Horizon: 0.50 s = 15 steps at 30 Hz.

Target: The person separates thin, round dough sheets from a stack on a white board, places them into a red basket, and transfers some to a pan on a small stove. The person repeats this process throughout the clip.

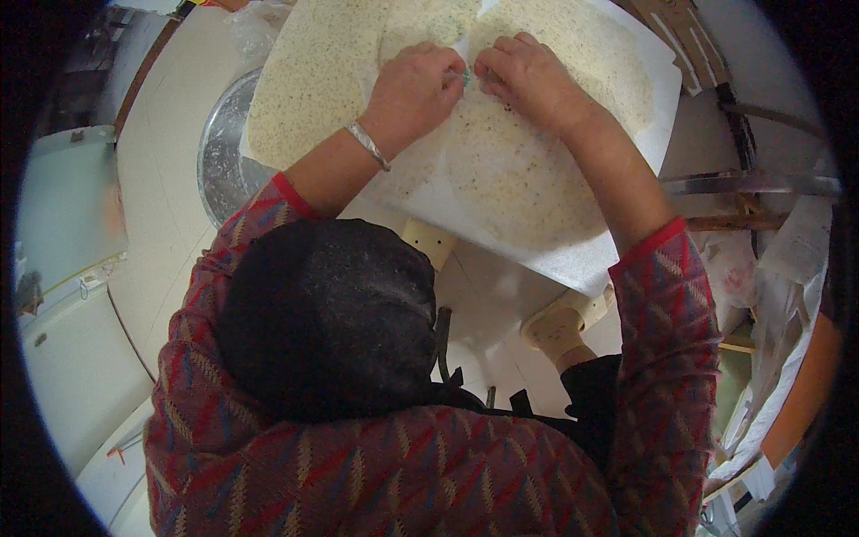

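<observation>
Thin pale sheets with dark specks, which look like rolled dough, (315, 87) lie overlapping on a white tabletop (594, 272). My left hand (423, 87), with a silver-coloured bangle at the wrist, is over the sheets, its fingers curled around a small piece of something greenish and partly see-through (465, 76). Just to the right, my right hand (523, 77) has its fingertips bent inward and close to the left ones; what is between them is hidden. Beneath both forearms, a rounded speckled sheet (530, 188) spreads towards the near edge.
A large metal basin (225, 151) with whitish residue stands left of the tabletop, partly under its edge. Clear plastic bags (258, 30) lie behind it. A curved metal rail (751, 184) and hanging plastic sheeting (792, 268) are at the right. A foot in a pale clog (553, 325) shows below.
</observation>
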Each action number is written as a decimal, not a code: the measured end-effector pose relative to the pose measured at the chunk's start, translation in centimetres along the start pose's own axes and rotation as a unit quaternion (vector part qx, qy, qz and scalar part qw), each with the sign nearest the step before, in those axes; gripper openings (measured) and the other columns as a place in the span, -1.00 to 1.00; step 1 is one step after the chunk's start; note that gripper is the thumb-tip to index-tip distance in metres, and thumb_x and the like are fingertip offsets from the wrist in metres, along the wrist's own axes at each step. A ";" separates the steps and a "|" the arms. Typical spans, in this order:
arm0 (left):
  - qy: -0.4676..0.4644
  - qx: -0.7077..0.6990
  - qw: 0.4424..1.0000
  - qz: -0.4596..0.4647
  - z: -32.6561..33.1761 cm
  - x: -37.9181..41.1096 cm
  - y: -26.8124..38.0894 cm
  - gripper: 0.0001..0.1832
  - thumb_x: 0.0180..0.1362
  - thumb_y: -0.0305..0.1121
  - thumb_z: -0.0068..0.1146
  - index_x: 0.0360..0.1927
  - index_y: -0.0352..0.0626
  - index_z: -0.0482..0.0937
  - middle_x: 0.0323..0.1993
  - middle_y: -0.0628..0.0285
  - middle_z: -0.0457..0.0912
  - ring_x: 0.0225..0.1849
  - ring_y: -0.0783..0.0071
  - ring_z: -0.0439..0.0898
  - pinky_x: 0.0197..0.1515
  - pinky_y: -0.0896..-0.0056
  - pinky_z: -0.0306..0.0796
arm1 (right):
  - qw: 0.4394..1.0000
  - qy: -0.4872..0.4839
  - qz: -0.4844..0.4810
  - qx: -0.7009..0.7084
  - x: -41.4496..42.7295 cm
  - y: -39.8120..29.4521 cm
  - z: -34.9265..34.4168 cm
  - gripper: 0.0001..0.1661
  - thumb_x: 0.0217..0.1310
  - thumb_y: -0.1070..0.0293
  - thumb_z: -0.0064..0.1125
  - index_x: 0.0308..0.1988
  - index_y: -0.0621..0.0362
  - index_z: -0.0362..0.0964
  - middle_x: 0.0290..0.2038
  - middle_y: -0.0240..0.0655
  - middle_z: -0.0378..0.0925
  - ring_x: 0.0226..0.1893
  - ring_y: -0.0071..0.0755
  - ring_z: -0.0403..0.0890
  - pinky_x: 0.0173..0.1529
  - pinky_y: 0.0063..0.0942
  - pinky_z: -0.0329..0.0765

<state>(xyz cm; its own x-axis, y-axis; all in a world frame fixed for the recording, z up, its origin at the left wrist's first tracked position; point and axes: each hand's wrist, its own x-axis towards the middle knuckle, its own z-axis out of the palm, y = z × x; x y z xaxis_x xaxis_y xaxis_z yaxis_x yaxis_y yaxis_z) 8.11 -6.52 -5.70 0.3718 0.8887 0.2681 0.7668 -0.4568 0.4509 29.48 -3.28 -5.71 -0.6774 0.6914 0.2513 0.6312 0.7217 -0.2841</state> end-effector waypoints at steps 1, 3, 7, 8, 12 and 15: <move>-0.004 0.007 1.000 0.003 0.1 -0.1 0.1 -0.83 0.15 -0.35 0.23 -0.19 -0.15 0.62 -0.30 0.09 0.61 -0.18 0.09 0.61 -0.08 0.14 0.49 | 1.000 -0.006 0.000 0.002 0.1 -0.1 -0.2 -0.79 0.11 0.27 0.33 -0.21 -0.03 0.55 -0.19 -0.32 0.57 -0.04 -0.07 0.54 0.03 -0.17 0.54; -0.014 0.016 1.000 0.009 0.2 -0.4 0.4 -0.84 0.13 -0.36 0.25 -0.22 -0.14 0.61 -0.32 0.10 0.60 -0.18 0.08 0.60 -0.08 0.14 0.49 | 1.000 0.001 0.005 0.008 -0.3 -0.3 -0.9 -0.78 0.08 0.28 0.35 -0.23 0.00 0.54 -0.20 -0.30 0.56 -0.05 -0.06 0.54 0.02 -0.17 0.54; -0.019 0.023 0.998 0.053 0.1 -0.8 0.2 -0.86 0.12 -0.36 0.26 -0.27 -0.14 0.59 -0.31 0.11 0.60 -0.17 0.08 0.59 -0.06 0.12 0.48 | 0.998 0.043 -0.003 0.048 -4.7 -3.9 -2.7 -0.69 -0.03 0.34 0.42 -0.24 0.08 0.49 -0.25 -0.23 0.50 -0.14 -0.02 0.51 -0.03 -0.16 0.51; -0.019 0.023 0.998 0.056 -0.1 -1.2 0.0 -0.86 0.12 -0.36 0.26 -0.28 -0.13 0.58 -0.30 0.12 0.60 -0.16 0.07 0.59 -0.05 0.11 0.47 | 0.996 0.051 -0.015 0.066 -6.3 -5.7 -3.1 -0.66 -0.06 0.36 0.44 -0.24 0.10 0.47 -0.27 -0.21 0.49 -0.17 -0.01 0.50 -0.05 -0.16 0.50; 0.002 0.018 0.995 0.099 -0.1 -2.0 0.1 -0.87 0.14 -0.36 0.26 -0.27 -0.13 0.58 -0.27 0.13 0.61 -0.13 0.06 0.58 -0.03 0.10 0.46 | 0.993 -0.044 0.027 0.106 -12.7 -11.5 -2.0 -0.56 -0.10 0.27 0.45 -0.20 0.10 0.44 -0.21 -0.23 0.44 -0.11 -0.03 0.48 0.00 -0.17 0.48; -0.004 0.001 0.995 0.102 -0.4 -2.2 0.1 -0.86 0.16 -0.35 0.25 -0.24 -0.13 0.59 -0.25 0.14 0.61 -0.11 0.06 0.58 0.00 0.11 0.46 | 0.994 -0.061 0.052 0.075 -13.6 -12.7 -0.7 -0.57 -0.05 0.22 0.40 -0.17 0.09 0.43 -0.18 -0.25 0.41 -0.06 -0.08 0.47 0.02 -0.16 0.47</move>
<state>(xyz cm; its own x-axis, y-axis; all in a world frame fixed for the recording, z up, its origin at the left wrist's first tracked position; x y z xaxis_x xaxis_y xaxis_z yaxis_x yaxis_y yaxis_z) 7.19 -8.49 -5.92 0.5240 0.7781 0.3462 0.6757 -0.6273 0.3871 30.95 -21.79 -4.84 -0.6583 0.7459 0.1016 0.6428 0.6272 -0.4398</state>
